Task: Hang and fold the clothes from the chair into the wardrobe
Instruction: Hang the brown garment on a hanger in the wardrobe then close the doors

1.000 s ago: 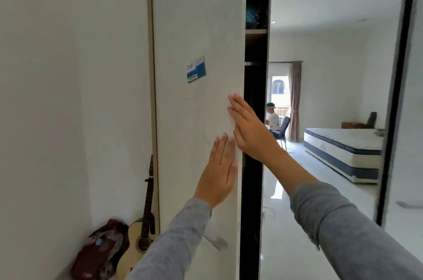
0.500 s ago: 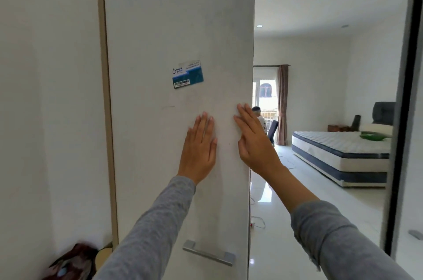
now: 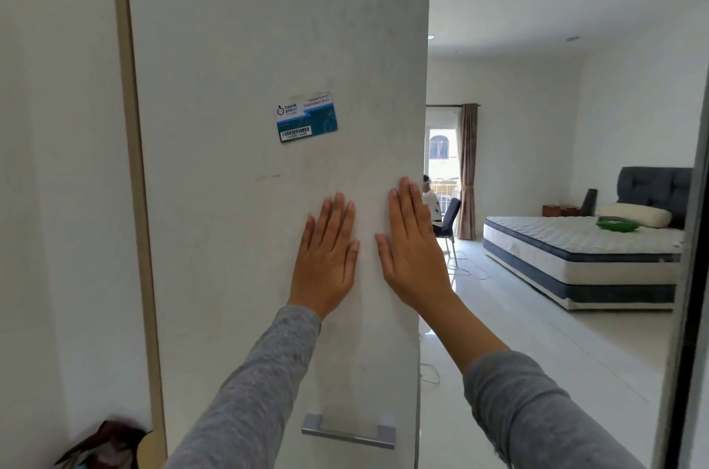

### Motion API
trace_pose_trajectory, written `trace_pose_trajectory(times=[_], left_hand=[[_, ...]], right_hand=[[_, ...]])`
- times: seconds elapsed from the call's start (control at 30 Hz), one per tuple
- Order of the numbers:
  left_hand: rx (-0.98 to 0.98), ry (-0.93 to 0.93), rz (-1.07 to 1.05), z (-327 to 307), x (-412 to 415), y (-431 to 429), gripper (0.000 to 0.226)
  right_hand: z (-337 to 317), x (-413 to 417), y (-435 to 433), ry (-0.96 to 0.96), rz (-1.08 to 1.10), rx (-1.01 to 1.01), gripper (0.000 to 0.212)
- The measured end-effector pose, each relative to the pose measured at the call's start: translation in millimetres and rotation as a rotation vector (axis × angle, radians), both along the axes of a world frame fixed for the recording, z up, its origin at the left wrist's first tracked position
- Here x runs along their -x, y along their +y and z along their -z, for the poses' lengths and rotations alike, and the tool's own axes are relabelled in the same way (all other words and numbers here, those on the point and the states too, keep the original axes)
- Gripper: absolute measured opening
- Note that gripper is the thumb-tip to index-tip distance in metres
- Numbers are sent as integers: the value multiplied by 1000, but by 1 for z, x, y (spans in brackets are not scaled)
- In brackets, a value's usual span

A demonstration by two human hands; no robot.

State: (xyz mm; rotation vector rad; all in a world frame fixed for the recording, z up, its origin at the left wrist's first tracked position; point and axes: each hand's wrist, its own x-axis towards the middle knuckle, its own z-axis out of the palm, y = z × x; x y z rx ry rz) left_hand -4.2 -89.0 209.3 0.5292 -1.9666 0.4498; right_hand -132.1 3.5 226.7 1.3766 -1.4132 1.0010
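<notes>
The white wardrobe door [image 3: 268, 27], with a blue-and-white card [image 3: 307, 117] above and a metal handle [image 3: 347, 430] below, stands directly ahead; left grip [image 3: 326, 257] and right grip [image 3: 412, 250] press flat on it, fingers straight.

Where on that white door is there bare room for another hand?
Free: the door panel between the blue card and the fingertips, the wide strip left of the left hand up to the tan edge, and the stretch above the metal handle. Crowded: its right edge, where the right hand presses flat.
</notes>
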Motion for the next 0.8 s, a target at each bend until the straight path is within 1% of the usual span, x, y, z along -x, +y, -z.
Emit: trace_pose_trajectory(times=[0.13,0.37,0.57,0.8], left_hand=[[8,-17,-28,4,6,-12,55],[10,20,-51,30,19,-34,55],[85,113,-48,47,31,-50,55],[169,158,-55,50,38,-59,56]], right_hand=[[4,7,-13,-14,89,-23,66],[14,24,-29,0,156,-50,67],[20,30,-47,-10,167,29,64],[23,36,-60,28,216,104,65]])
